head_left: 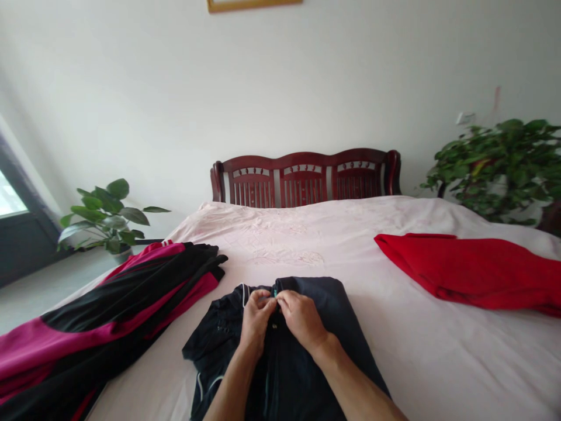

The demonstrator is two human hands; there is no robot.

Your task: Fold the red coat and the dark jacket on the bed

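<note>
My left hand [256, 320] and my right hand [302, 318] meet at the top of a dark navy garment [284, 374] lying on the bed. Both sets of fingers pinch the cloth around a small teal tab [275, 292], which they partly hide. A thin white cord [242, 294] hangs from the garment's upper edge, left of my left hand. The garment could be a jacket or trousers; the picture does not settle which.
A black and magenta garment [109, 310] lies heaped at the bed's left side, and a red cloth [464, 272] lies at the right. Behind the pale pink bedspread [280, 245] stands a dark red wooden headboard [304, 178], flanked by potted plants [107, 216].
</note>
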